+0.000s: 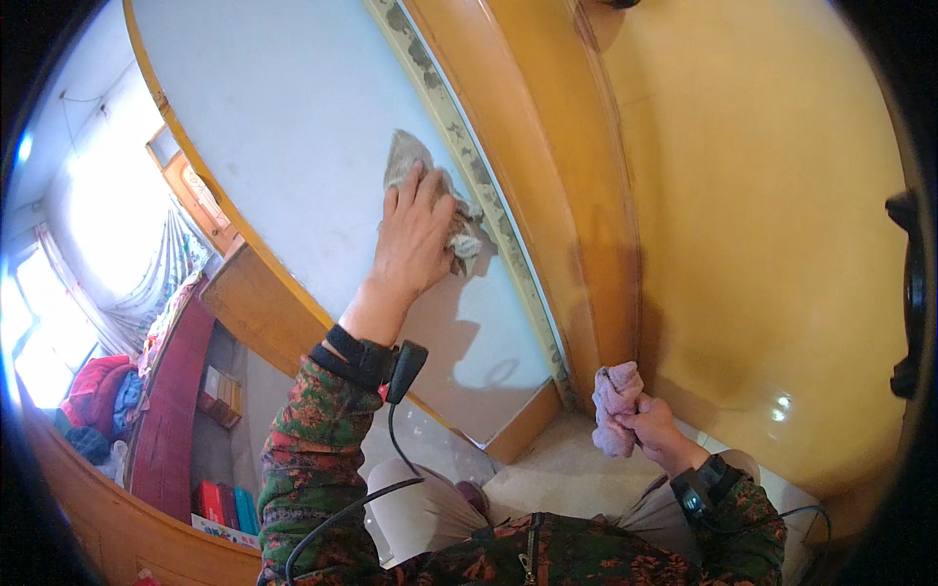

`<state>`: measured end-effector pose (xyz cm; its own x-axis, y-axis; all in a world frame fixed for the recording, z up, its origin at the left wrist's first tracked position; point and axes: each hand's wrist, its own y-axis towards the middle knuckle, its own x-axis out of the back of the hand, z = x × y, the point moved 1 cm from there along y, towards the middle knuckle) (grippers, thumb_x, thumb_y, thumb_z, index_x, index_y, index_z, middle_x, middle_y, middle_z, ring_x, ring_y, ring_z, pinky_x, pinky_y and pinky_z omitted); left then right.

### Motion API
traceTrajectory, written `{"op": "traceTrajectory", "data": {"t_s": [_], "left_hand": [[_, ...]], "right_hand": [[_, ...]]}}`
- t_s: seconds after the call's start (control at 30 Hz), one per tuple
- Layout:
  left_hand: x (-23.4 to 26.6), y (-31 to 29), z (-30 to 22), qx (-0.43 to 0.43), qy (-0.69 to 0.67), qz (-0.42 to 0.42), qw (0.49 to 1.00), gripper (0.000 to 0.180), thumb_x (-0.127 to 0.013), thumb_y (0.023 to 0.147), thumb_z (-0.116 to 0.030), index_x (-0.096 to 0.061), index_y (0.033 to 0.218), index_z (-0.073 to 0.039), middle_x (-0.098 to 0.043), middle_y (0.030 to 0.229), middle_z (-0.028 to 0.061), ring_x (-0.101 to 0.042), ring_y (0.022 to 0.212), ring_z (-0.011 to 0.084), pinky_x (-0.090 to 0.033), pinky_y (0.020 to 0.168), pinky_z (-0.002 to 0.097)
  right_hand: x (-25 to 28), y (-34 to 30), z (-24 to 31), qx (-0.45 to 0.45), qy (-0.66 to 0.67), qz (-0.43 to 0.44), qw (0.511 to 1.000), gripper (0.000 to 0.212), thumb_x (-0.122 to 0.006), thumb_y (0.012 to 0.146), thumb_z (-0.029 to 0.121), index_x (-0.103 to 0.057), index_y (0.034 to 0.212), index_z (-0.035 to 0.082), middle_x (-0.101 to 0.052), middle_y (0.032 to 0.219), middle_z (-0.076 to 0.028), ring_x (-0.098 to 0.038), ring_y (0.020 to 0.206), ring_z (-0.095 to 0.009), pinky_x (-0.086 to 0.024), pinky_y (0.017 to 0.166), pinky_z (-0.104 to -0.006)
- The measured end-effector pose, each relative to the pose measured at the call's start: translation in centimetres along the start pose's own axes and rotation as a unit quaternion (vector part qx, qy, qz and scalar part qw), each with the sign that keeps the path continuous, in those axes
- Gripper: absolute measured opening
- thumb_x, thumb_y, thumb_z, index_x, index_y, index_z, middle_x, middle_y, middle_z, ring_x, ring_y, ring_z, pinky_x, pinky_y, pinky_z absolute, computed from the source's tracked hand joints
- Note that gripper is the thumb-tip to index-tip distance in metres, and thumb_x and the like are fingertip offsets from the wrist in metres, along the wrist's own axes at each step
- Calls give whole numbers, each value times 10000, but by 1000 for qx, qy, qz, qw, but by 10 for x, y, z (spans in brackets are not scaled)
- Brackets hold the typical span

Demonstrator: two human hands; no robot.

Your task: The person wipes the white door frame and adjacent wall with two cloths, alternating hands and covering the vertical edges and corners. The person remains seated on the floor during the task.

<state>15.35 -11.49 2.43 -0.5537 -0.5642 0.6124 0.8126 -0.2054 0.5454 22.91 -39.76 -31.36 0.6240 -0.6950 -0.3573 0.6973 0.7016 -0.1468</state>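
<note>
Greyish-brown fabric, the crumpled cloth (408, 151), is held against a pale panel (293, 127) by the left hand (415, 230), whose fingers are laid over it, slightly bent; whether any fold is pinched beneath cannot be told. The cloth is placed near a patterned strip (479, 176), by which the panel is bordered on the right. Beyond that strip, glossy orange-brown wood (518, 107) is seen, followed by a broad yellow surface (752, 195).

A bunched pink cloth (616, 405) is gripped in the closed right hand (662, 435), well apart from the panel and in front of the wearer's knees. Both wrists are strapped with dark bands, and camouflage-patterned sleeves (318, 439) are worn. At far left, red bedding (98, 391) is piled near a window, and a cardboard box (220, 397) is seen beside dark red furniture (171, 420).
</note>
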Motion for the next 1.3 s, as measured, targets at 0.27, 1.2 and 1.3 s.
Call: {"op": "traceTrajectory", "data": {"t_s": [0.27,1.2,1.3], "left_hand": [[-2,11,2,-12,-27,22,999,546,-760,569,-78,-548,1067,-5,-386,1444,231,-323,1373,435,-304,1129,517],[16,25,-3,48,59,90,993,585,-744,603,-114,-589,1147,37,-404,1476,225,-308,1416,393,-246,1171,493],[13,26,-4,47,75,134,987,645,-765,602,-147,-575,1194,26,-386,1499,218,-282,1444,365,-232,1189,468]], "right_hand": [[0,-2,3,-13,15,9,1000,347,-645,832,-84,-622,1172,-18,-671,1096,-70,-642,995,-182,-522,898,-333],[3,3,-4,-7,-23,-2,1000,366,-656,819,-66,-625,1178,-3,-676,1116,-79,-641,1011,-187,-511,911,-333],[4,1,-4,-6,-8,0,1000,366,-657,818,-63,-623,1178,-2,-675,1107,-81,-641,1002,-185,-513,903,-332]]}}
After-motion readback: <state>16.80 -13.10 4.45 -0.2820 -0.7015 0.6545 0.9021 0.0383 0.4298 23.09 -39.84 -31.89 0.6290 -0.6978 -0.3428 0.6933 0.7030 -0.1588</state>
